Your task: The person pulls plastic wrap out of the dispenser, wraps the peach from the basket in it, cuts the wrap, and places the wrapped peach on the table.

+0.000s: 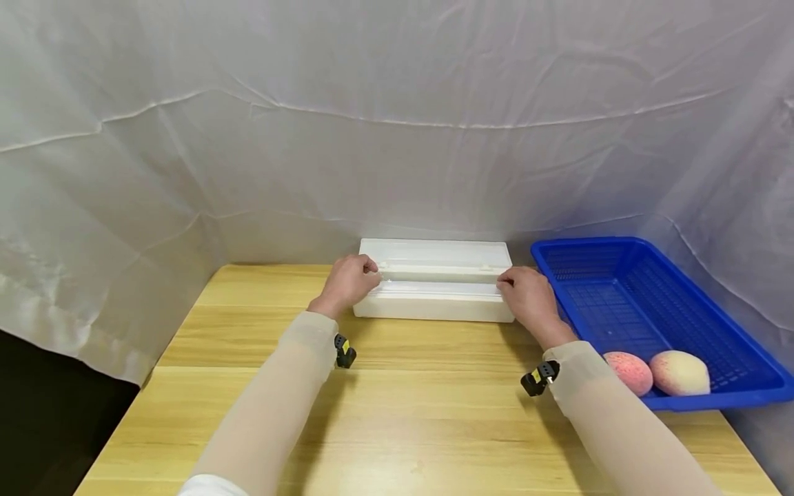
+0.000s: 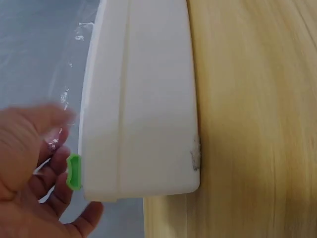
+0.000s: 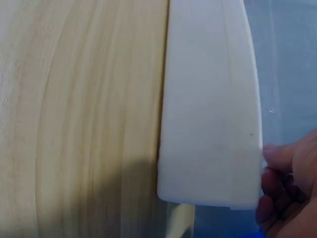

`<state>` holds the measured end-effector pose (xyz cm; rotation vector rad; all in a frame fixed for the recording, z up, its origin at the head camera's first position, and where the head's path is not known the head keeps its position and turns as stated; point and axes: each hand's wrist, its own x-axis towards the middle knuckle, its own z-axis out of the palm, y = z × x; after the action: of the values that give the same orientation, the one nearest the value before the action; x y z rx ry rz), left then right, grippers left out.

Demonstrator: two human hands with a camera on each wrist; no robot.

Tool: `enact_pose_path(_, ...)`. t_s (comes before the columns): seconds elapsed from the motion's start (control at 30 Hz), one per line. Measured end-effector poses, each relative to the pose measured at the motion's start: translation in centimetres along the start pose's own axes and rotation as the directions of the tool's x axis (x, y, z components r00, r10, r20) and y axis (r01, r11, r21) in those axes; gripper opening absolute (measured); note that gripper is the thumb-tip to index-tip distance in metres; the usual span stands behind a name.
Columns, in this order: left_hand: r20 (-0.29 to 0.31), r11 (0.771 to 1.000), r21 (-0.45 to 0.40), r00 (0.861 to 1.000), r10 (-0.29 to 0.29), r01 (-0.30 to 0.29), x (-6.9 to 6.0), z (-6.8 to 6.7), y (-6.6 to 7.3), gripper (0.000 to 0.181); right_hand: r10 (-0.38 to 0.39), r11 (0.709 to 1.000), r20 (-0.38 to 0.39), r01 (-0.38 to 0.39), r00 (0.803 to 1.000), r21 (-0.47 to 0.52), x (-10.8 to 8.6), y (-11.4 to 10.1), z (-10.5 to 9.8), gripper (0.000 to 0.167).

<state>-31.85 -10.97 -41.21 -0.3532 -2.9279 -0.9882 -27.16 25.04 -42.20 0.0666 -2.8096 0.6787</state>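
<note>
A long white cling film dispenser point(image 1: 434, 308) lies across the far part of the table, its lid point(image 1: 434, 252) raised at the back. My left hand point(image 1: 350, 281) is at the left end, where finger and thumb pinch clear cling film point(image 2: 64, 98); the thumb is blurred in the left wrist view. Beside those fingers a green slider point(image 2: 74, 172) sits on the dispenser's edge. At the right end, my right hand point(image 1: 530, 295) has its fingers curled and its thumb against the edge, pinching the film there. The film within that grip is mostly hidden.
A blue plastic basket point(image 1: 713, 303) stands at the right, close to my right forearm. Inside its near end lie two peach-like fruits, one pink point(image 1: 629, 372) and one pale point(image 1: 680, 373). A grey-white curtain point(image 1: 397, 172) hangs behind the wooden table point(image 1: 422, 420).
</note>
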Motion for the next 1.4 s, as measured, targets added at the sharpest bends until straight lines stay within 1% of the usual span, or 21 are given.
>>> enact_pose_path(0.03, -0.004, 1.0, 0.008, 1.0, 0.002, -0.002, 0.0, 0.1, 0.0, 0.018, 0.002, 1.0, -0.022, -0.002, 1.0, -0.003, 0.0, 0.0, 0.2, 0.021)
enact_pose_path(0.13, -0.055, 1.0, 0.022, 0.998, 0.008, -0.007, 0.2, 0.2, 0.2, 0.011, 0.022, 1.0, -0.066, -0.022, 0.998, 0.003, 0.2, 0.2, 0.5, 0.02)
enact_pose_path(0.27, -0.11, 1.0, 0.002, 0.994, -0.008, 0.008, 0.4, 0.2, 0.3, 0.011, 0.04, 0.999, -0.122, -0.036, 0.992, 0.032, 0.4, 0.3, 0.3, 0.019)
enact_pose_path(0.43, -0.147, 0.996, -0.072, 0.988, -0.055, 0.045, 0.5, -0.1, 0.7, 0.013, 0.049, 0.997, -0.198, -0.038, 0.979, 0.062, 0.6, 0.3, -0.3, 0.019)
enact_pose_path(0.53, -0.171, 0.99, -0.127, 0.982, -0.077, 0.055, 0.4, -0.4, 1.1, 0.014, 0.05, 0.997, -0.237, -0.034, 0.97, 0.073, 0.8, -0.1, -0.8, 0.019)
enact_pose_path(0.63, -0.193, 0.984, -0.165, 0.977, -0.094, 0.062, 0.1, -0.8, 1.6, 0.014, 0.053, 0.996, -0.271, -0.031, 0.961, 0.085, 0.8, -0.4, -1.2, 0.019)
enact_pose_path(0.7, -0.206, 0.981, -0.183, 0.973, -0.103, 0.065, -0.1, -1.1, 2.0, 0.014, 0.059, 0.995, -0.293, -0.031, 0.954, 0.097, 0.6, -0.7, -1.4, 0.019)
enact_pose_path(0.83, -0.235, 0.98, -0.185, 0.966, -0.113, 0.069, -0.6, -1.8, 2.7, 0.014, 0.071, 0.992, -0.327, -0.032, 0.942, 0.125, 0.3, -1.2, -2.0, 0.019)
enact_pose_path(0.9, -0.252, 0.981, -0.183, 0.961, -0.11, 0.064, -0.9, -2.2, 3.0, 0.015, 0.072, 0.99, -0.349, -0.025, 0.934, 0.139, 0.2, -1.5, -2.3, 0.019)
enact_pose_path(1.13, -0.302, 0.979, -0.196, 0.947, -0.108, 0.049, -1.6, -3.4, 4.0, 0.016, 0.062, 0.983, -0.449, 0.023, 0.891, 0.181, 0.0, -2.4, -3.2, 0.016)
enact_pose_path(1.3, -0.333, 0.978, -0.205, 0.937, -0.11, 0.042, -1.9, -3.9, 4.6, 0.017, 0.058, 0.98, -0.486, 0.043, 0.872, 0.194, -0.2, -2.8, -3.9, 0.016)
enact_pose_path(1.4, -0.35, 0.979, -0.201, 0.931, -0.103, 0.032, -2.1, -4.2, 4.9, 0.018, 0.055, 0.977, -0.5, 0.057, 0.864, 0.206, -0.3, -3.0, -4.2, 0.016)
